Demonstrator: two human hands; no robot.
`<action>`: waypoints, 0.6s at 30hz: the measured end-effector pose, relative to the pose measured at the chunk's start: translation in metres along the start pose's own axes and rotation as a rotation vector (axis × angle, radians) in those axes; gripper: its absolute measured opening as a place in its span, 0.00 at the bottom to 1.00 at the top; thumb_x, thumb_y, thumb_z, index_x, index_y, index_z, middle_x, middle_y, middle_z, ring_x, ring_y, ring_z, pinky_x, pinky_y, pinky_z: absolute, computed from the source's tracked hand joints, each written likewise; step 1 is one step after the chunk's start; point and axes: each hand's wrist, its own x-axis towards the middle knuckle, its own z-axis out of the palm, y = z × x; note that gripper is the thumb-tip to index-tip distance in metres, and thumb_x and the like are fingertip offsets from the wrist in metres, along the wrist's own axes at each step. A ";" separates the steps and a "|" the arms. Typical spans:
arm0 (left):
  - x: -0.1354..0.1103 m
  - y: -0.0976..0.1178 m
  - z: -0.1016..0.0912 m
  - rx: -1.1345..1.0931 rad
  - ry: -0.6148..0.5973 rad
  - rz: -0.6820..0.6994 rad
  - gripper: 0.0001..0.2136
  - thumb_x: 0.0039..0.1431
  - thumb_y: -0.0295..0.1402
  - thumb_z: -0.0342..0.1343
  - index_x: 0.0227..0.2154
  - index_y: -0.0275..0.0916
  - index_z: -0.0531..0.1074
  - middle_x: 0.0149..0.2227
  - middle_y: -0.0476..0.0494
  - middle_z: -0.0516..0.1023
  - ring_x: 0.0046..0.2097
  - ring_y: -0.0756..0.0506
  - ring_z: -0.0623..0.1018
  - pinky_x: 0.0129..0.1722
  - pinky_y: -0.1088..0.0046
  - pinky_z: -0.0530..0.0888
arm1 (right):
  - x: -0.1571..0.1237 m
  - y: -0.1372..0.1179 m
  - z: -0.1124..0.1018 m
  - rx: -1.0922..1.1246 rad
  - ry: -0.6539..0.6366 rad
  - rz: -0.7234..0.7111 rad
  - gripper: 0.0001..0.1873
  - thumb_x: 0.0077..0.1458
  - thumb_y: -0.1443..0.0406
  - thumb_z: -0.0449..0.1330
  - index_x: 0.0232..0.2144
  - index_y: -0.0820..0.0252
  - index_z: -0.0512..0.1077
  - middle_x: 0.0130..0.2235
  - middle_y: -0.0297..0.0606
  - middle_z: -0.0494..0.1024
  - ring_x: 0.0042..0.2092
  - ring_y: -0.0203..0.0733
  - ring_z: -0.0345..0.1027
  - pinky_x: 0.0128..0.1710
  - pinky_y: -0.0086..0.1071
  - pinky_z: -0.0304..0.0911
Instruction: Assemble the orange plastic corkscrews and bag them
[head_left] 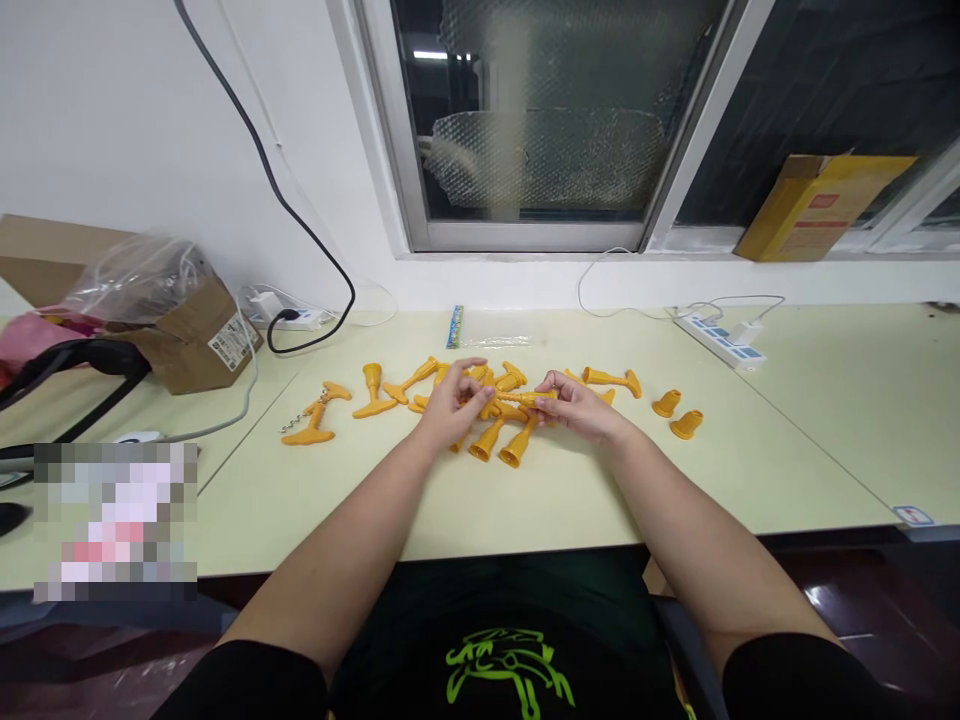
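While hands (452,405) (576,405) hold yellow piece (519,398), carton (180,345), perhaps plastic-filled

You're in what looks like an office or a plain workroom: a long pale desk (510,520) under a sliding window (555,60), with a power strip (718,345) at far right and a cardboard box (184,345) on the left.

- Yellow corkscrew pieces (487,440): smooth plastic by their look, with a slight sheen.
- Spiral (293,426) towards the desk's left side: shiny, bare metal.
- Desk (480,515): smooth, pale top with a soft sheen.
- Packet (502,328) near the desk's far edge: clear, glossy plastic film.
- Power strip (712,338) near the far edge, right: smooth white plastic.
- Box (184,345) near the far left corner: matt brown cardboard; bag (142,275) on it, crinkled, shiny clear plastic.
- Shirt (615,640): matt black cloth.
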 end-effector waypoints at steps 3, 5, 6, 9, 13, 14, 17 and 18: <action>0.003 -0.003 0.001 -0.154 0.005 -0.132 0.22 0.61 0.44 0.61 0.56 0.45 0.69 0.24 0.52 0.73 0.26 0.49 0.73 0.30 0.71 0.73 | -0.001 0.001 0.006 -0.341 0.094 -0.240 0.14 0.57 0.55 0.68 0.37 0.53 0.68 0.39 0.35 0.79 0.40 0.42 0.74 0.44 0.37 0.70; 0.007 -0.003 0.000 -0.243 0.014 -0.247 0.15 0.60 0.42 0.61 0.47 0.41 0.76 0.24 0.49 0.74 0.26 0.48 0.75 0.31 0.69 0.75 | -0.001 0.001 0.008 -0.527 0.146 -0.379 0.10 0.58 0.58 0.66 0.37 0.53 0.69 0.43 0.38 0.79 0.46 0.46 0.73 0.49 0.40 0.68; 0.009 -0.003 -0.001 -0.303 0.015 -0.311 0.13 0.60 0.42 0.60 0.42 0.39 0.77 0.25 0.47 0.75 0.27 0.47 0.76 0.32 0.68 0.76 | -0.001 0.001 0.008 -0.587 0.161 -0.431 0.09 0.59 0.58 0.65 0.37 0.52 0.69 0.45 0.39 0.78 0.48 0.47 0.73 0.52 0.42 0.66; 0.010 0.001 -0.006 -0.495 -0.017 -0.455 0.12 0.57 0.39 0.60 0.39 0.36 0.77 0.27 0.43 0.78 0.32 0.44 0.81 0.37 0.64 0.79 | 0.000 0.001 0.005 -0.629 0.220 -0.515 0.08 0.59 0.60 0.64 0.37 0.53 0.69 0.47 0.41 0.78 0.50 0.49 0.73 0.53 0.44 0.66; 0.005 0.006 -0.012 -0.458 -0.111 -0.436 0.15 0.49 0.34 0.69 0.39 0.36 0.75 0.31 0.44 0.80 0.34 0.46 0.81 0.38 0.69 0.79 | 0.002 0.005 0.000 -0.570 0.258 -0.529 0.09 0.58 0.61 0.65 0.37 0.54 0.68 0.45 0.41 0.79 0.48 0.49 0.74 0.51 0.45 0.67; 0.004 0.006 -0.012 -0.404 -0.139 -0.418 0.15 0.48 0.35 0.70 0.37 0.36 0.75 0.30 0.45 0.79 0.31 0.48 0.80 0.34 0.71 0.77 | 0.002 0.006 0.000 -0.573 0.250 -0.534 0.09 0.58 0.62 0.65 0.37 0.54 0.68 0.45 0.41 0.79 0.48 0.48 0.74 0.50 0.45 0.67; 0.005 0.003 -0.010 -0.350 -0.133 -0.420 0.14 0.50 0.40 0.69 0.28 0.37 0.72 0.26 0.49 0.74 0.24 0.53 0.72 0.25 0.76 0.69 | 0.003 0.005 0.004 -0.650 0.246 -0.594 0.07 0.57 0.65 0.63 0.35 0.54 0.67 0.46 0.41 0.79 0.48 0.49 0.72 0.51 0.46 0.66; 0.007 0.002 -0.010 -0.382 -0.086 -0.436 0.15 0.51 0.41 0.67 0.26 0.37 0.70 0.25 0.50 0.71 0.23 0.53 0.71 0.24 0.76 0.68 | 0.002 0.004 0.006 -0.690 0.269 -0.618 0.07 0.56 0.66 0.63 0.35 0.53 0.67 0.46 0.41 0.80 0.49 0.49 0.71 0.51 0.47 0.66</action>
